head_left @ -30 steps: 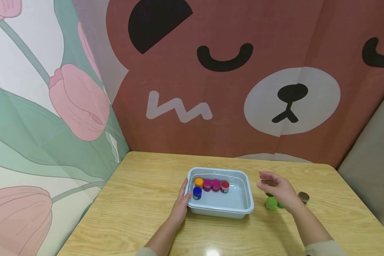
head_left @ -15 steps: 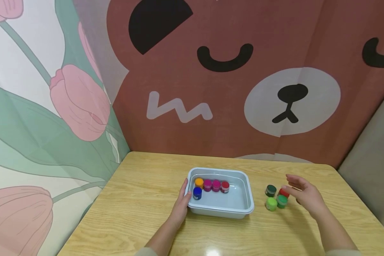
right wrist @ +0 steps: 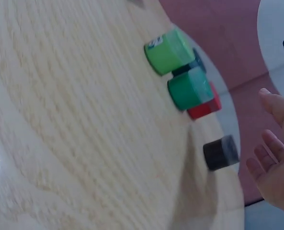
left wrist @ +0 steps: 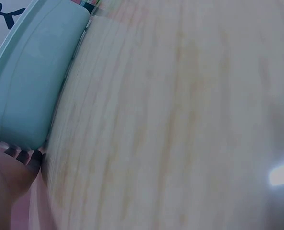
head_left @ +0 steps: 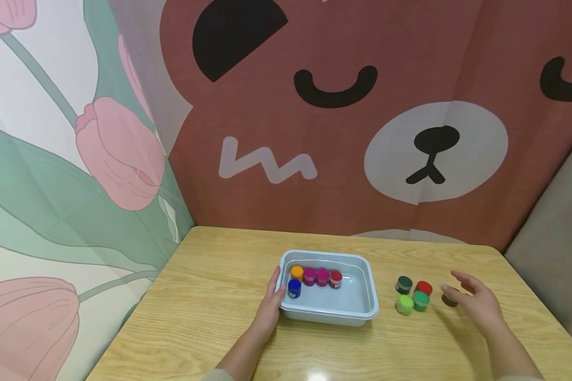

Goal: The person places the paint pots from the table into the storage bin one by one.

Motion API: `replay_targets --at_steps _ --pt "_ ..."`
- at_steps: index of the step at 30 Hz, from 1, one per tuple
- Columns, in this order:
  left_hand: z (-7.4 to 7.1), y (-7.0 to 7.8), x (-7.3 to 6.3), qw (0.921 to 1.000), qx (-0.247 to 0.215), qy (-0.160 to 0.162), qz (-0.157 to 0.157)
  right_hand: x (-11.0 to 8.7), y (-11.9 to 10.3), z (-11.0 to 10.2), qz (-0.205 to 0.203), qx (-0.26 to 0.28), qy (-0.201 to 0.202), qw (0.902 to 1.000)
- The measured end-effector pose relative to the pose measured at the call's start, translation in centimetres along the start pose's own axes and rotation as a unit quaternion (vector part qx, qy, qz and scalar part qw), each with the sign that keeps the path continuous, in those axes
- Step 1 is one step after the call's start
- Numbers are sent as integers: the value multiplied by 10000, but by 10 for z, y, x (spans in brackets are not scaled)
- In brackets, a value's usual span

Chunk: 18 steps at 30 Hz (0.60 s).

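My left hand [head_left: 268, 304] grips the left wall of a pale blue plastic tray [head_left: 329, 318], its thumb over the rim. In the left wrist view, the fingertips [left wrist: 35, 161] show at the tray's end. Inside the tray stand small paint jars: orange [head_left: 297, 273], blue [head_left: 294, 288], two magenta [head_left: 315, 277] and a red one [head_left: 335, 279]. My right hand [head_left: 479, 306] hovers, fingers spread, beside a dark brown paint jar [right wrist: 221, 153] on the table. The right wrist view has a gap between fingers and jar.
Left of the brown jar several paint jars cluster: dark green [head_left: 403, 284], red [head_left: 423, 288], green [head_left: 421, 300] and light green [head_left: 404, 304]. The wooden table [head_left: 209, 296] meets a bear-printed curtain [head_left: 267, 206] at its back edge.
My right hand has moved right, away from the tray, past the clustered jars to the brown jar. The left hand and tray stay in place.
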State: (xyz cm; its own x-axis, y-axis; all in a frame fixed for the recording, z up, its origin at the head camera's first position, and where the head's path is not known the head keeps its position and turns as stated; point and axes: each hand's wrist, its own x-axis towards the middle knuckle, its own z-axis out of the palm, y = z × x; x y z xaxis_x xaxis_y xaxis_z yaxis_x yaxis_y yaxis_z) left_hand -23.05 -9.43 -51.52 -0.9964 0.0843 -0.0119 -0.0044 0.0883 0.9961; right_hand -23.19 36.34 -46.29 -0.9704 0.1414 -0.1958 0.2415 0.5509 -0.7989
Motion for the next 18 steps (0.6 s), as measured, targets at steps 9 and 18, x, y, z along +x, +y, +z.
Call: replay_targets --at_steps 9,18 --pt "0 -1 1 10000 -45 31 24 12 22 3 290 171 124 9994" --pt "1 0 0 9999 -106 30 64 21 34 10 538 459 341 9969"
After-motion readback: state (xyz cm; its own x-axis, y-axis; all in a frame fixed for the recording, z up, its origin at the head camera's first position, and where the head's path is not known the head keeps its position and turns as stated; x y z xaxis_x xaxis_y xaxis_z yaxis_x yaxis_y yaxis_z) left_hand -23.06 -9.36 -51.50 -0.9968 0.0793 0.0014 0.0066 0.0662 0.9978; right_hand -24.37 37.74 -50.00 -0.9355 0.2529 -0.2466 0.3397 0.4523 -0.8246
